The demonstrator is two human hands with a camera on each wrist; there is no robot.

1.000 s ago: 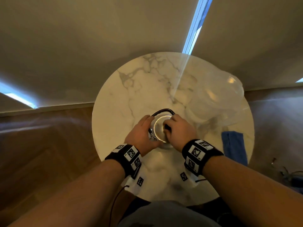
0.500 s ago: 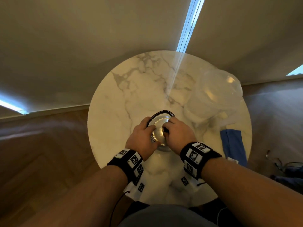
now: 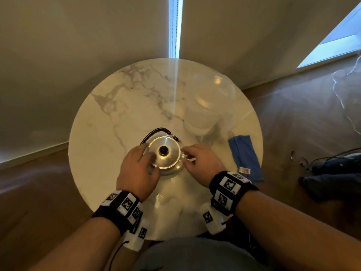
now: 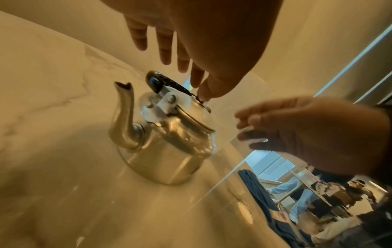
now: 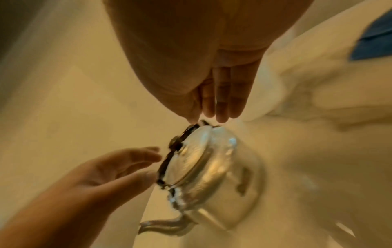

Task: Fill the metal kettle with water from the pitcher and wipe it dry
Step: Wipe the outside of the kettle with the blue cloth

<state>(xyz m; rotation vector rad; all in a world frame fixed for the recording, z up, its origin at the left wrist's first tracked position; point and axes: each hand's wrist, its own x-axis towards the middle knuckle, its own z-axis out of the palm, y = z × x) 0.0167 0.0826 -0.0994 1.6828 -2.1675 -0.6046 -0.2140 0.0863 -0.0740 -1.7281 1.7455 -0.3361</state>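
The left hand (image 3: 136,171) has its fingers (image 4: 163,47) spread and nearly straight, holding nothing; they hang just over the near left side of the small shiny metal kettle (image 3: 164,153), and in the blurred wrist views it is hard to say whether a fingertip brushes the lid's rim. The right hand (image 3: 203,163) is likewise loose, its fingers (image 5: 224,100) extended side by side and gripping nothing, tips close beside the kettle's right edge.

The kettle stands upright between both hands on the round white marble table (image 3: 117,114), its round metal lid with a black knob (image 3: 163,149) in place, its black handle (image 3: 156,132) folded towards the far side, and its curved spout (image 4: 125,114) pointing left. Behind it to the right stands a clear plastic pitcher (image 3: 209,102), and a folded blue cloth (image 3: 244,157) lies near the table's right edge.
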